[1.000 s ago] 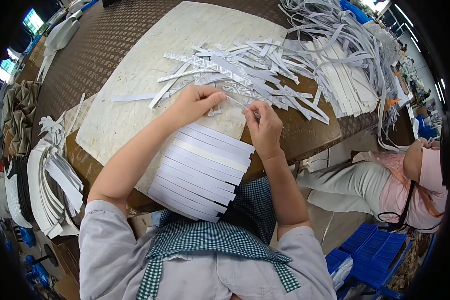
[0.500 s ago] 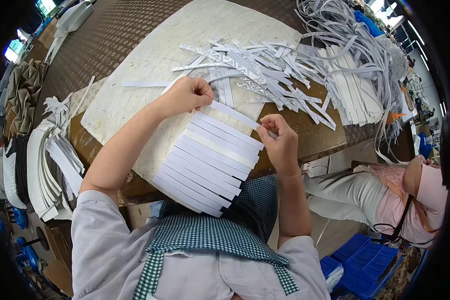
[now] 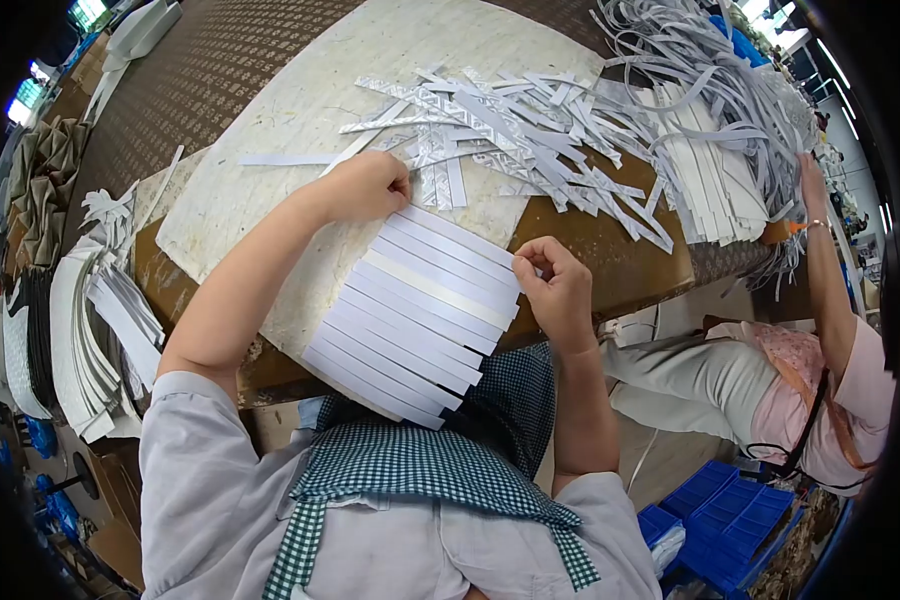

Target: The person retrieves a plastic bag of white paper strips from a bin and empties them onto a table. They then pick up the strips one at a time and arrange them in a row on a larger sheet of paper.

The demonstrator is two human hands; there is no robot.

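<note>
Strip (image 3: 460,234), one, between two hands (image 3: 370,187)

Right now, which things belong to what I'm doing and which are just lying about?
In use:
top strip, at left hand and right hand
row of strips
loose strips, probably

Lying about, seemingly:
coiled bands
blue trays
tan cloth
</note>
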